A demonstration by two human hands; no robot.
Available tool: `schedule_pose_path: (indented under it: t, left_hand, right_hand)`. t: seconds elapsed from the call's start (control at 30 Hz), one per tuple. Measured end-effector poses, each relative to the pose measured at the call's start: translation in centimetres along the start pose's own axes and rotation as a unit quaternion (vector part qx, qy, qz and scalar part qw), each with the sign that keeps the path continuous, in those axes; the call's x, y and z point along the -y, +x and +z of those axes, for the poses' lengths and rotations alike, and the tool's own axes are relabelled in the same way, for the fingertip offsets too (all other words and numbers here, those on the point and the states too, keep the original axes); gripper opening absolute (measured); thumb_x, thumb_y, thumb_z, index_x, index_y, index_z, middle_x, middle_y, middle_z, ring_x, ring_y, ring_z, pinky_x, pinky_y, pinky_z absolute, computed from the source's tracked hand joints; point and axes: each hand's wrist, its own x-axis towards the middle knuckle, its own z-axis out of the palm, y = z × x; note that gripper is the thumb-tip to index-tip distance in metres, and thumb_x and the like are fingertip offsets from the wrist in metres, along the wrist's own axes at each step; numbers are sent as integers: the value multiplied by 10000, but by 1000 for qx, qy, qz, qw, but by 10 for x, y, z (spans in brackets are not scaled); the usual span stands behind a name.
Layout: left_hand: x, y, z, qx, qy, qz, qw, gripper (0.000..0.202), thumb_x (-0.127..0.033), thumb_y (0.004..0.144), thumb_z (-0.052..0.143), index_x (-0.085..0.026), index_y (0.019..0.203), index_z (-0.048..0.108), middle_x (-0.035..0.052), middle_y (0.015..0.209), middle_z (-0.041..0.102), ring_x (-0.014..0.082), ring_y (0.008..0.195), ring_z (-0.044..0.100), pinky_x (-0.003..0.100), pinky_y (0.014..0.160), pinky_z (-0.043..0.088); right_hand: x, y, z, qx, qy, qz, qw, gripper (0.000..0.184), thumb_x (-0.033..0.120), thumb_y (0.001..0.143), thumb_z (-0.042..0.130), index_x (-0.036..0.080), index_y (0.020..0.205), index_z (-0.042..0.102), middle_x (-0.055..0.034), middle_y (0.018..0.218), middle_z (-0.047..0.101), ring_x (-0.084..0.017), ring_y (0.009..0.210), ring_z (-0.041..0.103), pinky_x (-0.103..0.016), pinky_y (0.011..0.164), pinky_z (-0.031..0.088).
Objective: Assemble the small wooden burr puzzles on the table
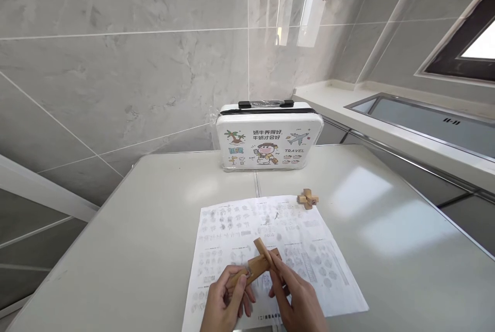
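Both hands hold a crossed wooden puzzle piece (pixel 260 262) just above a printed instruction sheet (pixel 270 249) near the table's front edge. My left hand (pixel 226 301) pinches the lower left end of the wood, fingers curled. My right hand (pixel 296 298) grips the right side, its fingers closed along the upright stick. A second, smaller assembled wooden cross (pixel 308 198) lies on the table at the sheet's far right corner, apart from both hands.
A small white suitcase-shaped box (pixel 268 136) with cartoon prints and a black handle stands at the table's back edge against the tiled wall. A white counter with a steel sink (pixel 425 115) runs along the right. The grey table (pixel 135 218) drops off at left.
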Motion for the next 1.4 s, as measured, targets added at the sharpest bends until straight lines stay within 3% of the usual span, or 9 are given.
schedule_pose_path:
  t: [0.1,0.3,0.47,0.83,1.13,1.4]
  left_hand:
    - [-5,-1,3,-11,2,4,1000,446,-629,969,604,-188,966,667,20,653,690,127,505,582,209,500,437]
    - [-3,-1,0,0,5,-5,1000,459,-644,963,602,-189,966,662,16,650,692,112,450,537,217,491,421]
    - [0,2,-3,6,10,-7,1000,459,-641,970,593,-186,984,653,19,652,701,99,427,508,214,483,401]
    - [-6,1,-5,24,-2,-13,1000,450,-643,966,598,-196,963,644,10,650,682,93,440,497,208,485,409]
    - [-2,0,-1,26,7,-2,1000,435,-621,991,572,-192,953,627,-3,618,640,84,444,472,196,474,377]
    - [8,0,-1,40,34,9,999,395,-576,1030,529,-192,993,615,10,657,658,102,504,523,202,510,411]
  right_hand:
    - [0,0,0,-18,-41,-27,999,460,377,1114,383,281,1530,554,-119,1090,795,-194,689,762,-240,568,605]
    - [-1,-2,1,-14,-63,-46,997,473,328,1113,386,281,1569,501,-133,1168,778,-183,798,797,-218,634,631]
    - [-2,-3,0,-23,-75,-58,995,480,312,1112,377,318,1582,474,-95,1160,780,-167,851,802,-194,646,629]
    - [-3,-11,9,-3,-62,-48,997,519,299,1113,330,296,1629,385,-97,1040,776,-129,609,714,-172,564,591]
    - [-10,-15,9,44,-62,-50,996,528,304,1121,297,307,1646,352,-84,1046,771,-127,589,689,-164,530,562]
    - [-15,-17,19,47,-78,-59,994,644,155,1060,333,355,1668,271,-66,1179,777,-150,693,756,-190,587,596]
